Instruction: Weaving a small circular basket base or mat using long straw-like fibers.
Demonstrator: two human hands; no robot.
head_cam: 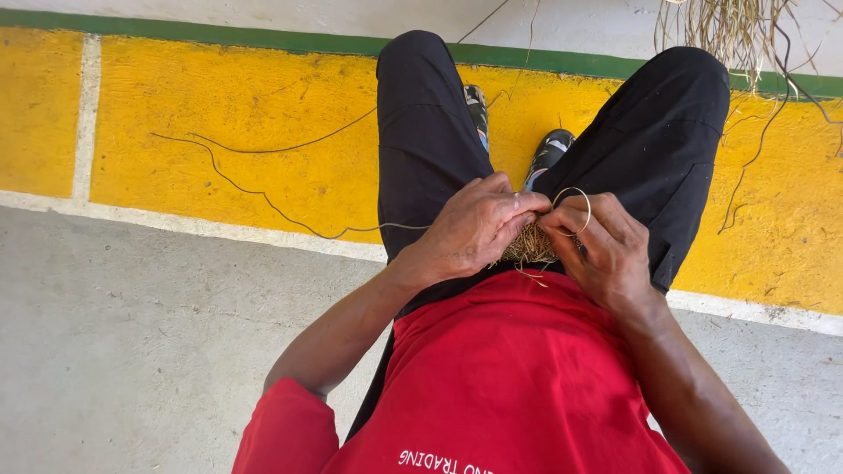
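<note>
Both hands mostly hide the fibre bundle [527,247], a dry, tan, frayed tuft. The left hand [474,230] and right hand [606,250] pinch it, fingertips meeting. A thin strand [575,195] loops over the right fingers.

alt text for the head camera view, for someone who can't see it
Seen from above, a person's left hand and right hand pinch a small bundle of dry straw-like fibres in their lap, a thin pale strand looping over the right fingers. They wear a red shirt and black trousers, above a yellow painted floor.
</note>
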